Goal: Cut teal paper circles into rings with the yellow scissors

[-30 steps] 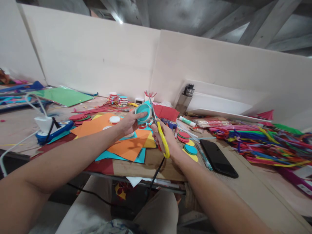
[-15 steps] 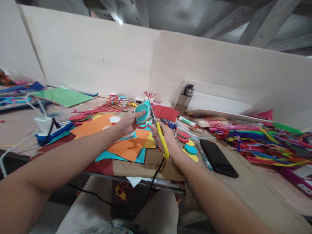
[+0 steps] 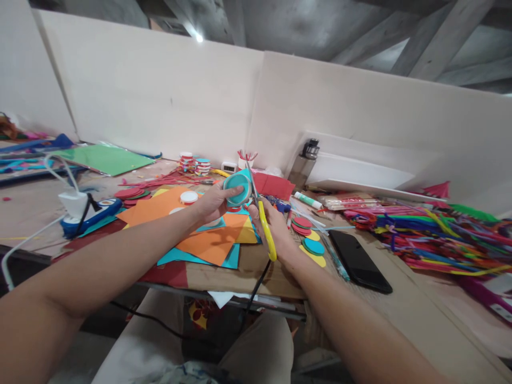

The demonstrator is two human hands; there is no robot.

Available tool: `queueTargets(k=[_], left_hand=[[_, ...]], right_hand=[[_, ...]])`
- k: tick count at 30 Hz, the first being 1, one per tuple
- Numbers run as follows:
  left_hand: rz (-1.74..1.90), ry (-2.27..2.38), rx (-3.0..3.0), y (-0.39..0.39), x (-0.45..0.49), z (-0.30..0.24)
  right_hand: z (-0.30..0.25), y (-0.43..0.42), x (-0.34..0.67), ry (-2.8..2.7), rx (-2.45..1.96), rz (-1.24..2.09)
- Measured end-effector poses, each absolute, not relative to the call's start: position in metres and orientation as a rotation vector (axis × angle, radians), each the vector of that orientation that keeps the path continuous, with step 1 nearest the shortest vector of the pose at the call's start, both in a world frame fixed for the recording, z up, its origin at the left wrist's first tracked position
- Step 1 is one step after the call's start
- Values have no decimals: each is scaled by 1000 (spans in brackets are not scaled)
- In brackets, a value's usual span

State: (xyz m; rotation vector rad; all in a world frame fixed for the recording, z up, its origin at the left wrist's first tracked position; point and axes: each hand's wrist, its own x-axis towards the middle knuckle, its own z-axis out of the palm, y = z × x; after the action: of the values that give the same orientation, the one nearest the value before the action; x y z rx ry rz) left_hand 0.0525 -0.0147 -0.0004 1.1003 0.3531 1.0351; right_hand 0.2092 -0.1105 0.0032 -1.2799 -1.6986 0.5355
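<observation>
My left hand [image 3: 212,205] pinches a teal paper disc [image 3: 237,189] held up above the desk, thumb on its face. My right hand [image 3: 275,228] is closed round the yellow handles of a pair of scissors [image 3: 264,226]. The blades point up and run along the right edge of the disc. Below both hands lie overlapping orange, teal and yellow paper sheets [image 3: 208,234].
Cut paper circles [image 3: 308,234] and a black phone [image 3: 358,261] lie right of my hands. A heap of coloured pipe cleaners [image 3: 432,234] fills the right side. A glue stick [image 3: 308,199], a bottle [image 3: 302,162], a blue punch [image 3: 90,213] and a green sheet [image 3: 104,158] are around.
The teal disc has turned a little in my left hand and the scissor blades have shifted along its edge. Both hands stay in nearly the same place.
</observation>
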Motion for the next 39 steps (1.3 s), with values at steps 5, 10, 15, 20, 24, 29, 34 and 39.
queueTargets(k=[5,10,15,20,24,29,34,39], left_hand=[[1057,347,1096,-16,53,5],[1042,363,1121,-16,50,9],[1040,338,1134,-14,48,10],[1049,341,1144,-15,49,9],[1023,352,1172,-17,49,10],[1013,375,1193,-18,48,10],[1012,364,1195,-16,48,9],[1000,332,1193,-12,46,7]], right_hand=[[-1,-107,212,-1687,-1274,582],[-6,-102,215,-1693,-1250,607],[-6,-101,215,-1716,-1258,585],[-1,-104,213,-1740,-1271,550],[3,-106,211,-1762,-1242,508],[4,-107,210,-1755,-1221,510],[1,-107,212,-1718,-1253,629],[-3,-102,215,-1725,-1235,651]])
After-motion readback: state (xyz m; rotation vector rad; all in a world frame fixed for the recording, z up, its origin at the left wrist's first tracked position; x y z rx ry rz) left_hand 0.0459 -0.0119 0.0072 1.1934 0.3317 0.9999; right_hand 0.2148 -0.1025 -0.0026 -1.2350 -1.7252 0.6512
